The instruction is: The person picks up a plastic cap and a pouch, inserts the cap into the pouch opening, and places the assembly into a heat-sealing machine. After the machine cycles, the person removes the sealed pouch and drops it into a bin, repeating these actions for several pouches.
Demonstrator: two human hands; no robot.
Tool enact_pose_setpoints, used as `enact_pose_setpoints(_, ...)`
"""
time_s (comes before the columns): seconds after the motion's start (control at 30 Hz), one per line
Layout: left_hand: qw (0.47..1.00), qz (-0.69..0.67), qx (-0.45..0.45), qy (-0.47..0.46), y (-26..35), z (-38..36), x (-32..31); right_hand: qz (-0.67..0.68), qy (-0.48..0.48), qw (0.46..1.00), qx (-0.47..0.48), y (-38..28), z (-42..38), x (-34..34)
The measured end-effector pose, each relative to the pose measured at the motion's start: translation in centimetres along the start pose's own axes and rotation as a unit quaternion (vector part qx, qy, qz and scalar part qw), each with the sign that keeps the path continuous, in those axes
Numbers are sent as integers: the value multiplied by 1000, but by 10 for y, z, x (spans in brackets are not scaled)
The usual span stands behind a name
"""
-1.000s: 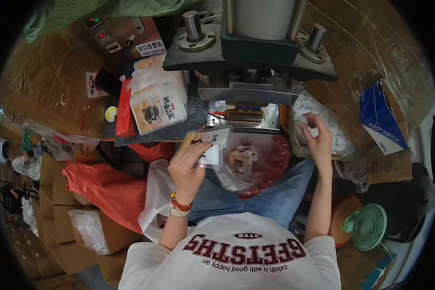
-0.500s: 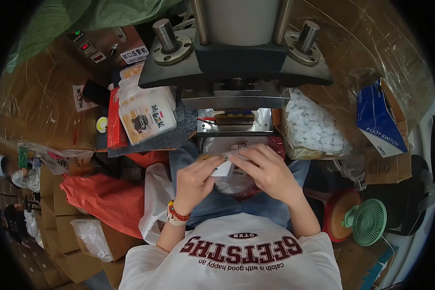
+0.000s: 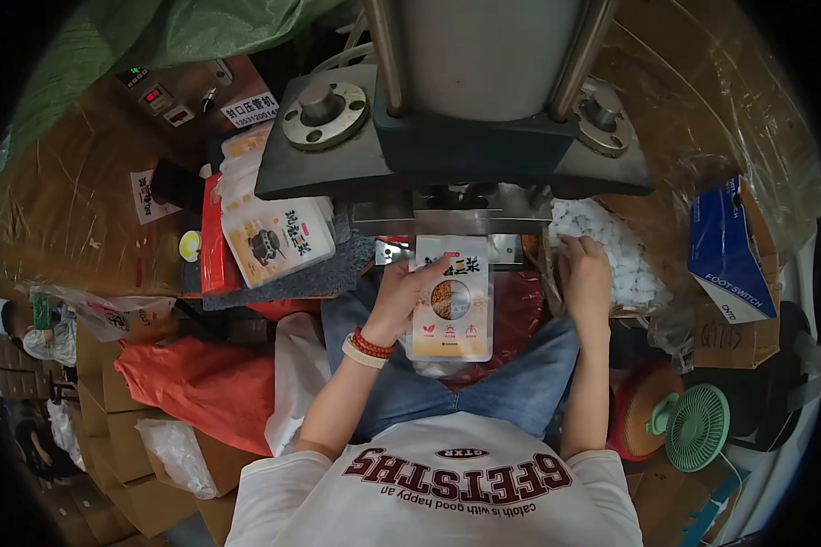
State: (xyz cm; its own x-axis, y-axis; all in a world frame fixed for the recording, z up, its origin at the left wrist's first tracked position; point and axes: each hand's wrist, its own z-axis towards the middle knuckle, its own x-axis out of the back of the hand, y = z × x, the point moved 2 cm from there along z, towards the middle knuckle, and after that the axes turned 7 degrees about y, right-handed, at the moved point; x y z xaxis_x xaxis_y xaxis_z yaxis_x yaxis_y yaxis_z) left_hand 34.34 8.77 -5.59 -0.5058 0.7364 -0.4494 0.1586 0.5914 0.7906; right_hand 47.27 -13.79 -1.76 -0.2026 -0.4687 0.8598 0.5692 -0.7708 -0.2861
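Note:
My left hand (image 3: 400, 296) grips the left edge of a printed plastic pouch (image 3: 450, 333), its thumb lying across the front. The pouch has a round window and red icons, and its top end is close below the metal jaws of a press (image 3: 515, 214). Over at the right, my right hand (image 3: 586, 273) is at the near left side of a box of small white plastic pieces (image 3: 625, 264). Its fingers are bent down among the pieces; whatever they pinch is hidden.
On the left, a stack of printed pouches (image 3: 278, 242) lies on a grey cloth (image 3: 347, 260) beside a red box (image 3: 219, 264). A blue foot switch carton (image 3: 725, 242) stands at the right, above a green fan (image 3: 698, 424). A control box (image 3: 182, 100) sits at the back left.
Both hands were together at a small white piece over my lap. Now the left holds the pouch up near the press, and the right has moved to the box of white pieces.

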Motion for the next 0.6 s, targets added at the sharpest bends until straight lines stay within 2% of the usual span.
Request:
enact_pose_setpoints(0.1, 997, 66, -24, 13, 6, -5, 9, 29, 14, 999, -1, 4, -1, 3)
enact_pose_setpoints(0.13, 968, 215, -117, 61, 13, -4, 24, 31, 14, 999, 3, 3, -3, 5)
enact_pose_setpoints(0.17, 905, 357, -206, 108, 22, -5, 38, 34, 6, 999, -4, 1, -5, 8)
enact_pose_setpoints(0.2, 759, 503, -344, 228, 40, -15, 48, 37, -2, 999, -13, 0, -6, 10)
enact_pose_setpoints(0.23, 557, 613, -455, 329, 56, -27, 56, 40, -4, 999, -13, 2, -6, 11)
enact_pose_setpoints(0.27, 555, 614, -454, 329, 58, -31, 77, 52, -9, 999, 2, 6, -6, 13)
enact_pose_setpoints(0.33, 518, 753, -301, 272, 48, -39, 111, 63, -17, 998, 17, 8, -6, 12)
enact_pose_setpoints(0.37, 472, 765, -367, 239, 46, -53, 112, 83, 68, 994, -5, 7, -4, 13)
enact_pose_setpoints(0.4, 470, 766, -369, 237, 43, -59, 119, 102, 155, 982, -30, 6, -4, 15)
enact_pose_setpoints(0.43, 539, 723, -378, 208, 38, -67, 128, 101, 154, 982, -33, -1, -7, 19)
enact_pose_setpoints(0.47, 606, 674, -382, 180, 31, -73, 134, 287, 165, 939, -100, -9, -10, 27)
enact_pose_setpoints(0.5, 603, 633, -436, 214, 36, -80, 122, 460, 168, 857, -163, -20, -13, 35)
enact_pose_setpoints(0.53, 605, 633, -433, 213, 36, -85, 113, 459, 166, 857, -164, -39, -19, 45)
enact_pose_setpoints(0.6, 753, 462, -410, 227, 38, -89, 97, 640, 84, 757, -102, -83, -28, 59)
